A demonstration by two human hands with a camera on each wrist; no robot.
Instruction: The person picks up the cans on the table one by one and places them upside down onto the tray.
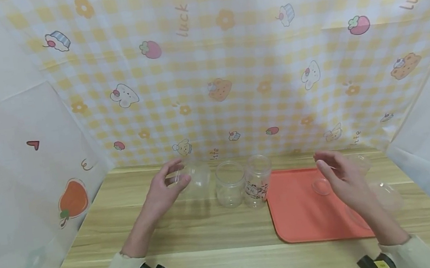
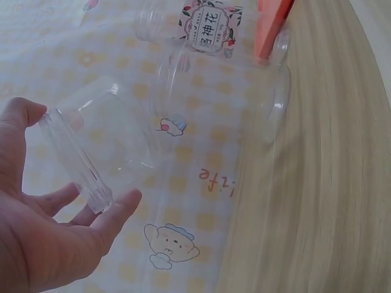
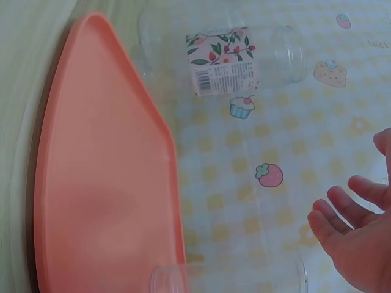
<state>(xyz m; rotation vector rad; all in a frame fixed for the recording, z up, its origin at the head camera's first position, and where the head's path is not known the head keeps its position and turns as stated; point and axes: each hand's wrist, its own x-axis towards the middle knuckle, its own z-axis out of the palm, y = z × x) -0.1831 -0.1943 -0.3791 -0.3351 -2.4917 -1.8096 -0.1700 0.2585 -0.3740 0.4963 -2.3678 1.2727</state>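
Left hand [image 2: 36, 238] grips clear jar [image 2: 101, 149] – labelled jar [image 2: 201, 24] beyond.

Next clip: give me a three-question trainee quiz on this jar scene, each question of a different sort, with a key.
1. True or false: the left hand holds a clear jar.
2. Multiple choice: the tray is (a) blue, (b) orange-red, (c) green.
3. Fill in: the labelled jar stands just ____ of the tray, as the head view shows it.

Key: 1 true, its fingers and thumb grip the jar's rim in the left wrist view. 2 b. 3 left, beside the plain jar. The right hand hovers over the tray with its fingers loosely spread.
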